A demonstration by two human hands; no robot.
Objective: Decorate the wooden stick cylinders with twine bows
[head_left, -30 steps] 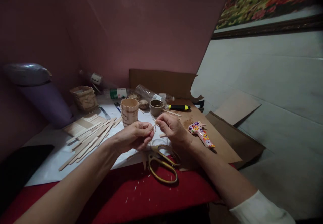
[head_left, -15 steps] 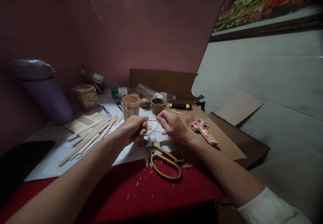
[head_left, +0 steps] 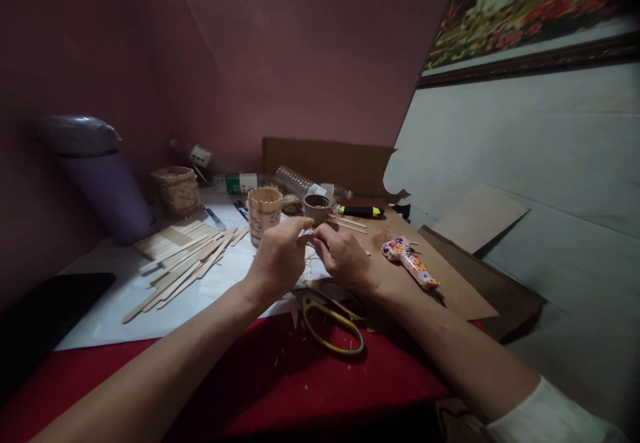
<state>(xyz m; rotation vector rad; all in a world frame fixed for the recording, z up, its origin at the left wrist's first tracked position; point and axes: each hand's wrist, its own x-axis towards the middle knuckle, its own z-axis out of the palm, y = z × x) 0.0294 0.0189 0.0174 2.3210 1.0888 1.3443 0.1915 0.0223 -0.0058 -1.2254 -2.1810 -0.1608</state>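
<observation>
My left hand and my right hand meet above the white paper, fingertips pinched close together. A thin piece of twine runs between them, mostly hidden by the fingers now. Just below the hands lie scissors with yellow handles, their blades partly covered. Behind my left hand stands a scallop-rimmed wooden cup with a pattern on its side. A brown round container sits beyond my fingertips, beside a small ball of twine.
Wooden craft sticks lie at left, near a second wooden container and a purple tumbler. A flower-patterned glue gun rests on cardboard at right. A yellow-black cutter and plastic bottles lie behind.
My hands have come together from a small gap where the twine was stretched between them. My left hand has turned and moved right. The whole view has shifted slightly.
</observation>
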